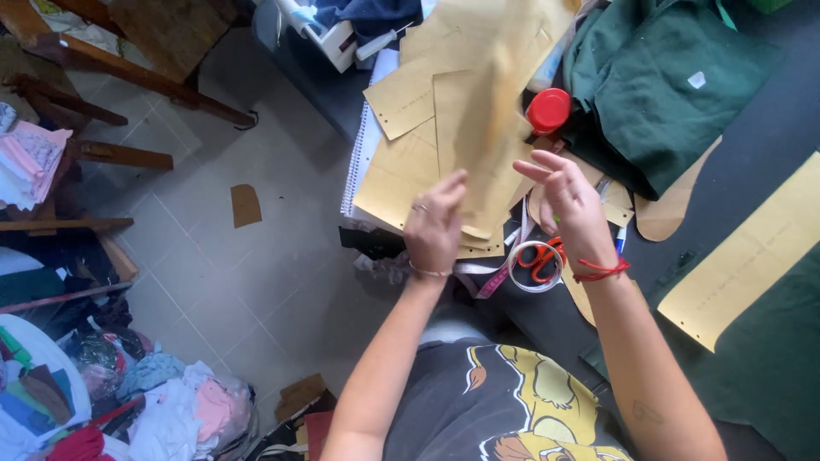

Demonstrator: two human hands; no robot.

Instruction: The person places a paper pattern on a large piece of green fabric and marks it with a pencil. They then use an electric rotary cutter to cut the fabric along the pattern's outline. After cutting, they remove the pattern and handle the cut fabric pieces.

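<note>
My left hand (434, 224) and my right hand (571, 203) are raised over the table edge, fingers spread, on either side of a tan paper pattern piece (485, 128) that stands blurred between them. The left fingertips touch its lower edge; the right hand is open beside it and I cannot tell if it touches. Under it lies a stack of tan pattern pieces (401, 171) on a spiral notebook (363, 145). Orange-handled scissors (540, 256) and a coiled measuring tape (504, 273) lie below my right wrist.
A red round lid (548, 109) sits beside folded dark green fabric (666, 94). Another long tan pattern strip (752, 256) lies on green cloth at right. The tiled floor (222, 273) on the left holds a cardboard scrap (246, 205), wooden furniture legs and heaps of clothing (171, 410).
</note>
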